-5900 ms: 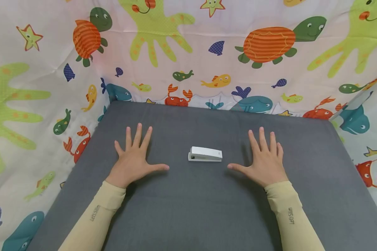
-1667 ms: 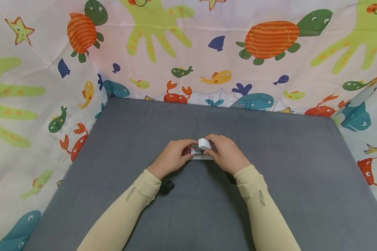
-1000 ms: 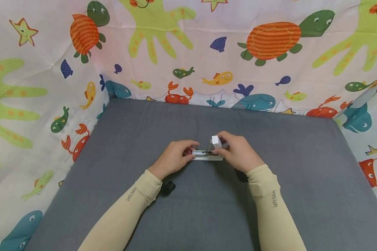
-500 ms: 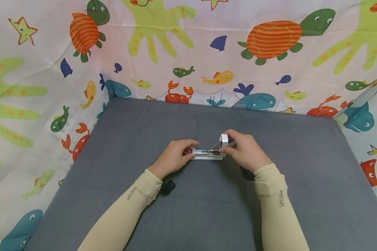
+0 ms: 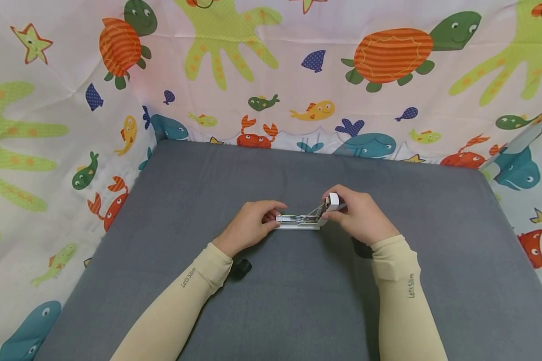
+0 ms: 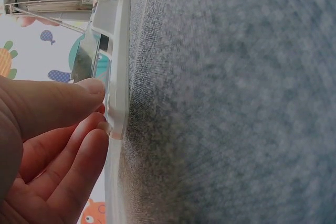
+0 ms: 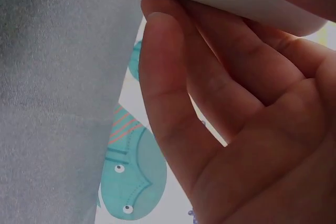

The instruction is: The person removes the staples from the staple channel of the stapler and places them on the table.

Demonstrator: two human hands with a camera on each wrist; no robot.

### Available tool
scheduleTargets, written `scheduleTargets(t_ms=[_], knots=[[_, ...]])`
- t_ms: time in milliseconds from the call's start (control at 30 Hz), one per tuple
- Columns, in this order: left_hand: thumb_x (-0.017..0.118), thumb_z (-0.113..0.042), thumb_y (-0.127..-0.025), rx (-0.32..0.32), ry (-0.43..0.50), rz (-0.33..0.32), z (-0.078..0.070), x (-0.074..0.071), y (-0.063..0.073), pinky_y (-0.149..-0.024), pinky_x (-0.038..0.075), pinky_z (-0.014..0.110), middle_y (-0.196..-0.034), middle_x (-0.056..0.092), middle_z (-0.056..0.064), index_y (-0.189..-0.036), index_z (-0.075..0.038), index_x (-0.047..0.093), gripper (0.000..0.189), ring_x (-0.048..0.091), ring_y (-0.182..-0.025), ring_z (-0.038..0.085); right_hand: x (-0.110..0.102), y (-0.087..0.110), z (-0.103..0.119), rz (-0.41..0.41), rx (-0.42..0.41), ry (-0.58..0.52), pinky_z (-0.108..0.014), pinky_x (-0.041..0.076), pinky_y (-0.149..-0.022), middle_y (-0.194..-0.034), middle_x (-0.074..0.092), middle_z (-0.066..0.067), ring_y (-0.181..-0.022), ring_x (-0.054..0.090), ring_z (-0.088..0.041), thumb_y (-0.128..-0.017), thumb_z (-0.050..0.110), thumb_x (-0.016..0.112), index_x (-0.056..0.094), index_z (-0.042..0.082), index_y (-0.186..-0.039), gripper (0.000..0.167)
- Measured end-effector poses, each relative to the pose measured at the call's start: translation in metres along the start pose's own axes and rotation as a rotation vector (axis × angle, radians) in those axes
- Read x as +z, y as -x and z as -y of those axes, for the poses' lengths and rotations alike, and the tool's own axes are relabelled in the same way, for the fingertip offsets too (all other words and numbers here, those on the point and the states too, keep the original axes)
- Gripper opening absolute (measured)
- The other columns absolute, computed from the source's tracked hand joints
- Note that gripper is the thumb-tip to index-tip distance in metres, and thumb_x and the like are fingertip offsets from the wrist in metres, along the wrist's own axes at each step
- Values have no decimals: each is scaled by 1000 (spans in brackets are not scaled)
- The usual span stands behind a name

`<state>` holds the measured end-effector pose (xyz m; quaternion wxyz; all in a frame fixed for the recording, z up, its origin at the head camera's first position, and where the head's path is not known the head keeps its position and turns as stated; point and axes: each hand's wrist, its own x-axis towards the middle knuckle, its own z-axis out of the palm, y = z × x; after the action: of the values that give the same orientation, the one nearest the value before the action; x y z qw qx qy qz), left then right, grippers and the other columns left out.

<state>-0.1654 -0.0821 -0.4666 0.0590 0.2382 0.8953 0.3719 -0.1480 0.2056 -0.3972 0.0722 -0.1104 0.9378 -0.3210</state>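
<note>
Now stapler (image 5: 298, 222) between hands, lid apparently in right hand (image 5: 359, 218)

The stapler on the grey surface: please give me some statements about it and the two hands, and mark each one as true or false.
1. The stapler lies closed. False: its white top cover is swung up and back, and the inner channel is exposed.
2. The left hand holds the stapler's base at its left end. True.
3. The right hand lies flat on the grey surface. False: its fingers grip the raised cover.
4. The stapler's base rests on the grey surface. True.
5. The printed cloth behind shows sea animals. True.
</note>
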Motion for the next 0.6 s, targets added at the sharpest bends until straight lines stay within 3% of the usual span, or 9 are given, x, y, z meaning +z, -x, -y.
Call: scheduleTargets(t_ms=[133,333,600], knots=[[79,-9,-99,-1,3,4,-1,0,0,-85,62,30,-110,77,0,-138,-13,73,40,69,-92,11,-6,3,-4,8,25,2,-50,61,-91,-115,75,-9,-102,70,-30,-99,18,80,69,19,-125,28],[79,-9,-99,-2,5,5,0,1,-1,-85,62,30,-111,77,0,-138,-14,73,39,69,-92,10,-16,6,-11,8,82,22,-37,52,-78,-103,76,-7,-94,65,-27,-98,18,81,70,16,-124,28],[80,-11,-99,-15,1,5,1,1,-1,-86,61,30,-113,77,0,-139,-15,73,41,69,-93,10,-20,5,-14,30,120,34,-37,47,-74,-102,75,-7,-91,61,-27,-99,21,81,70,16,-125,29]])
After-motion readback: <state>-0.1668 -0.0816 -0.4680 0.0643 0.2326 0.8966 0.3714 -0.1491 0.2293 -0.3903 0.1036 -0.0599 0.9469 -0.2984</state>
